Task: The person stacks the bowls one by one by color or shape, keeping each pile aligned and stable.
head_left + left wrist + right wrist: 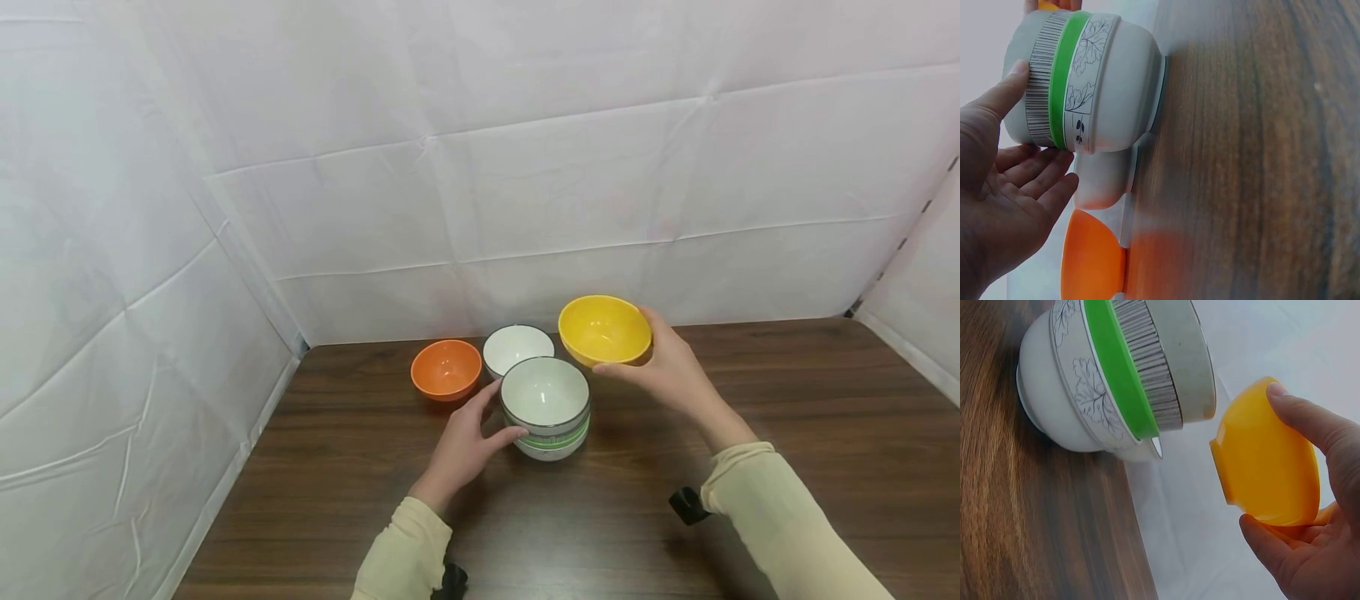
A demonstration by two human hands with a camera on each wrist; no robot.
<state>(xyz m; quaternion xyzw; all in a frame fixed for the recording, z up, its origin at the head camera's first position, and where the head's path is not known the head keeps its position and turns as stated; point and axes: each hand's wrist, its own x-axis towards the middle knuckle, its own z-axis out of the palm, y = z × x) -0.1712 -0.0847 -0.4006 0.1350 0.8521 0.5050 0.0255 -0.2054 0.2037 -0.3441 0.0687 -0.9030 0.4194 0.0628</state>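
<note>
This looked like a screened-off booth, such as a small studio or lab might set up; pale sheeting (562,183), marked by fold creases, rose behind the dark wood-grain tabletop (322,467), while a left panel (112,350) and a right panel (926,292) of similar white material closed in the sides; the stacked bowls (546,404) were kitchenware, yet those draped walls suggested a staged workspace; what building held it could not be told.
</note>
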